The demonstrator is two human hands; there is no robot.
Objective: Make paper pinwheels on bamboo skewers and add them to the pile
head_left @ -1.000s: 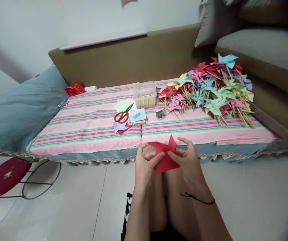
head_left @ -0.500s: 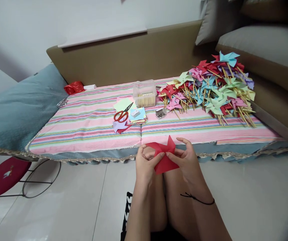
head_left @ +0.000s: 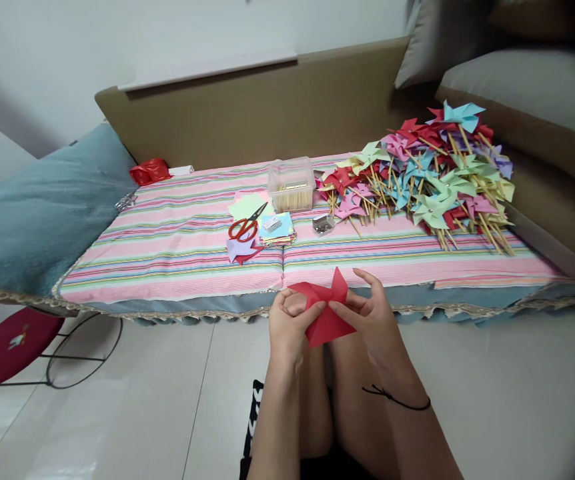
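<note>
A red paper pinwheel (head_left: 328,327), partly folded, is held above my lap between both hands. My left hand (head_left: 287,321) pinches it from the left, thumb near the middle of the paper. From the right, my right hand (head_left: 367,313) grips it too, its thumb close to the left thumb and one finger raised. Two pointed flaps stand up at the back of the paper. Whether a pin sits under the thumbs cannot be made out.
On the striped sofa cover lie scissors (head_left: 243,229), coloured paper squares (head_left: 276,230), a small box of pins (head_left: 323,225) and a clear tub of sticks (head_left: 292,187). Finished pinwheels (head_left: 430,180) are heaped at right. A red bag (head_left: 150,172) lies far left, a stool (head_left: 15,347) lower left.
The view has shifted slightly. Both hands keep hold of the red paper in nearly the same pose.
</note>
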